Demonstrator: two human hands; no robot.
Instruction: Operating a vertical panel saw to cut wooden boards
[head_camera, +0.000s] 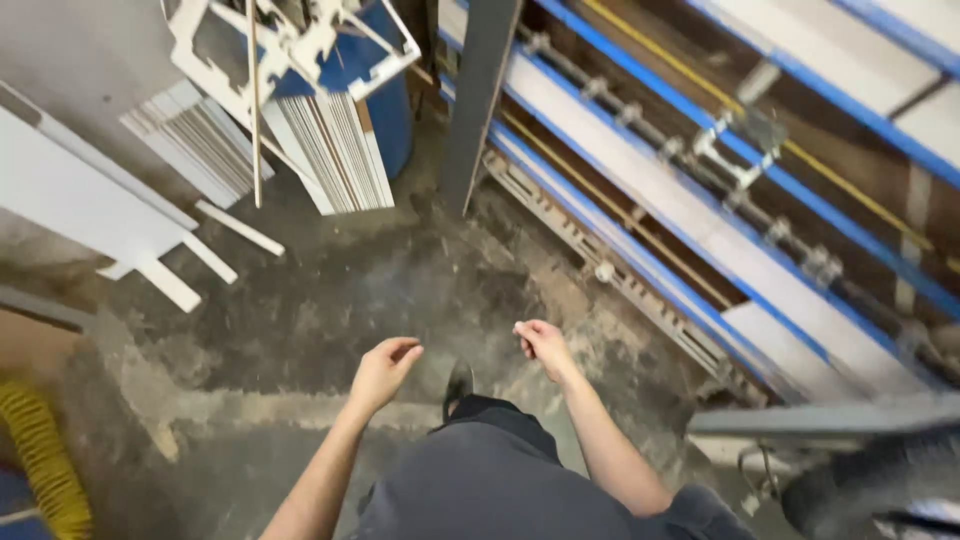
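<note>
I look straight down at a dusty concrete floor (330, 310). My left hand (383, 368) hangs in front of me with its fingers loosely curled and nothing in it. My right hand (541, 343) is a little to the right, fingers curled inward, also holding nothing. Both hands hover above the floor and touch no object. My dark trousers (490, 480) and one dark shoe (458, 384) show below the hands.
Stacked white panels (335, 150) and white frame pieces (290, 45) lean at the upper left by a blue barrel (395, 115). A long machine with blue rails and rollers (700, 210) runs along the right. A grey post (478, 100) stands ahead. A yellow hose (45, 460) lies at lower left.
</note>
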